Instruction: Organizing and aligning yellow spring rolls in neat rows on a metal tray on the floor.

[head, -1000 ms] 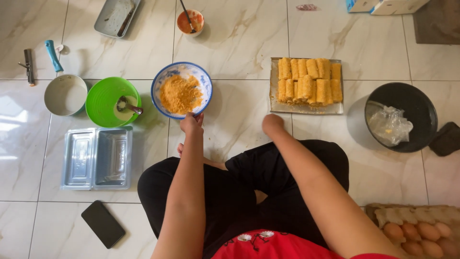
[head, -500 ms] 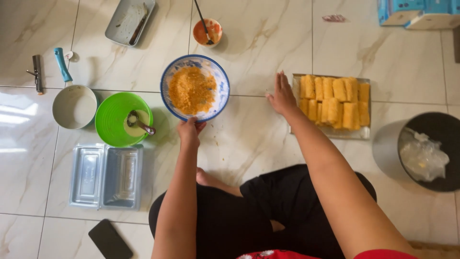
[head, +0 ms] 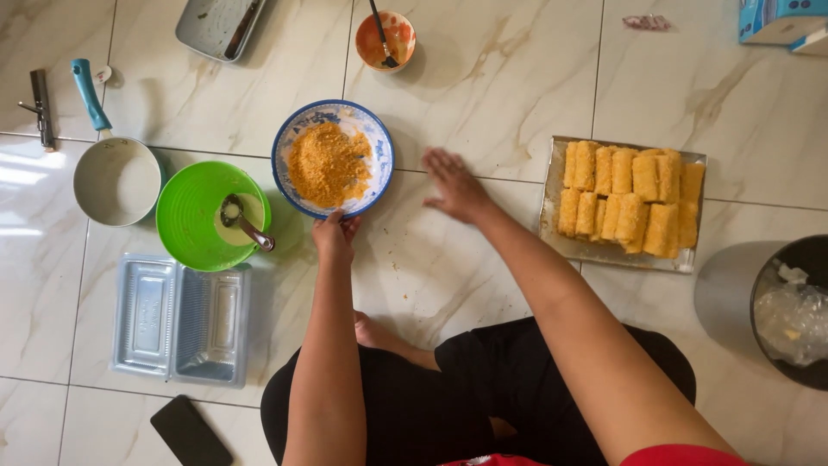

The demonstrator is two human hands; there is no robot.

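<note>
Her left hand point(head: 335, 237) pinches the near rim of the breadcrumb bowl point(head: 332, 158); the right hand point(head: 454, 185) hovers beside it over the floor tiles point(head: 483, 78), fingers spread.

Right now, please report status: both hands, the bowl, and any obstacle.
Left hand grips near rim of crumb bowl. Right hand open, flat over tile, empty. Green bowl touches crumb bowl's left side.

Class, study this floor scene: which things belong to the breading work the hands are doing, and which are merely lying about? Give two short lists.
In use: left hand gripping the rim of the blue crumb bowl; right hand flat on the tiles; tray of crumbed rolls; green batter bowl.

Lying about: black phone; clear plastic boxes; small pan; black bin.
</note>
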